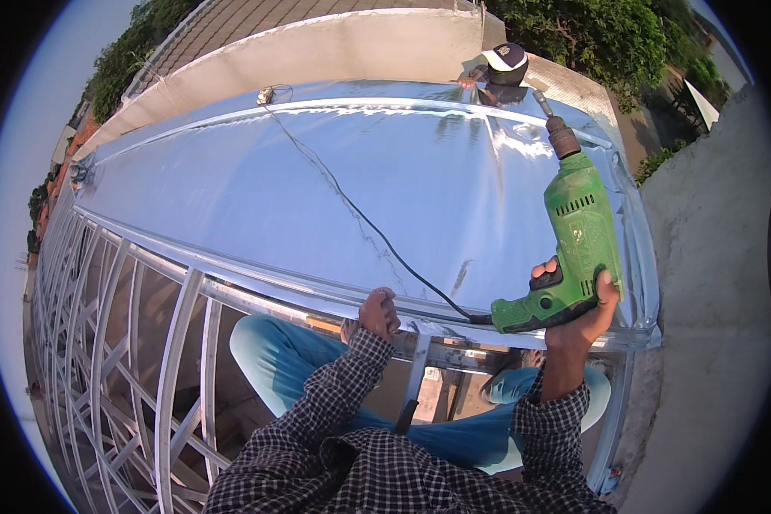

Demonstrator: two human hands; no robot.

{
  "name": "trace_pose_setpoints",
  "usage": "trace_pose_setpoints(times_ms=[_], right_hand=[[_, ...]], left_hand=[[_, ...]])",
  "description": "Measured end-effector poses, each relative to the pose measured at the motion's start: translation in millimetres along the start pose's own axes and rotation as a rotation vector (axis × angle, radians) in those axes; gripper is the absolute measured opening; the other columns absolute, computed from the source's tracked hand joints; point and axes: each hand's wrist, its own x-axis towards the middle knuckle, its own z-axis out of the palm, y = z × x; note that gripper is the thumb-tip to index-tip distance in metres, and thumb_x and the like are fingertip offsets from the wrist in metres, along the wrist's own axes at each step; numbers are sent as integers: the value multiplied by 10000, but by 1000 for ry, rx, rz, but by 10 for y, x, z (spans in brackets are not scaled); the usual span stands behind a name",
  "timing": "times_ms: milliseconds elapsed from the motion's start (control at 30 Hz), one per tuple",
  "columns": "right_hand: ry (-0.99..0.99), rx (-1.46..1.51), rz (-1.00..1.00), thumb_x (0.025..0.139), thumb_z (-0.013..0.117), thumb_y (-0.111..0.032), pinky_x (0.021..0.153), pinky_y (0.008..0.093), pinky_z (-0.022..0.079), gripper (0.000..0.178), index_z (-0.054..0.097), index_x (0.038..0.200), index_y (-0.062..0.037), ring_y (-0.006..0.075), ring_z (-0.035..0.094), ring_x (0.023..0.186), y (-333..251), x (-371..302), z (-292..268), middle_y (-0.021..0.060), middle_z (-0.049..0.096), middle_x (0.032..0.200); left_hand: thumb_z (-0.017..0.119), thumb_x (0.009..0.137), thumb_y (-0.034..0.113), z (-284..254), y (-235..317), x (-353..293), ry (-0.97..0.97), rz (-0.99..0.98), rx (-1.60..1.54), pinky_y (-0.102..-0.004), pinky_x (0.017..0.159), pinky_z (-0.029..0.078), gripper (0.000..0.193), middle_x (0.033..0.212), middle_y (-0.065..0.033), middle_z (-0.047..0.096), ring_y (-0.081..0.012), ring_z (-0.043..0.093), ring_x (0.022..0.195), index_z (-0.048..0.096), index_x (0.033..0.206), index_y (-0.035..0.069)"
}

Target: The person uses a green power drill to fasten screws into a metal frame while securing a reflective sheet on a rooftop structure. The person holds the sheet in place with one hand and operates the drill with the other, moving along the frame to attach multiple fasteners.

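A green corded power drill (581, 231) is gripped by its handle in my right hand (587, 317), its chuck and bit pointing up and away from me. My fingers wrap around the handle from below. My left hand (379, 313) is closed with its fingers curled, just above the near edge of the shiny blue-silver sheet (317, 214). Whether something small is inside that fist cannot be seen. From the drill's handle a dark cord (368, 224) runs across the sheet to a small pale plug or socket box (265, 96) at the far edge.
Metal framing (180, 343) with open gaps lies to the left and beneath my bent legs. A co-worker in a dark and white cap (505, 62) is at the sheet's far edge. A concrete wall (711, 300) stands at the right. Tiled roof (300, 26) and trees lie beyond.
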Motion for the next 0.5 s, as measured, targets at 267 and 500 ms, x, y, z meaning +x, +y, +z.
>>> trace_pose_setpoints(times_ms=[267, 500], right_hand=[[-361, -162, 154, 768, 767, -471, 740, 405, 589, 828, 486, 1312, 86, 300, 698, 835, 241, -442, -102, 206, 662, 1033], [-550, -439, 50, 732, 782, -450, 904, 406, 534, 859, 508, 1332, 101, 284, 641, 1076, 269, -488, -66, 218, 598, 1251]], left_hand=[[548, 1011, 332, 1011, 1632, -360, -174, 445, -271, -240, 408, 346, 319, 624, 50, 404, -84, 383, 505, 569, 1221, 92], [524, 1024, 392, 1217, 1593, -700, -341, 390, -375, -245, 414, 337, 331, 623, 40, 405, -98, 377, 513, 562, 1226, 133]])
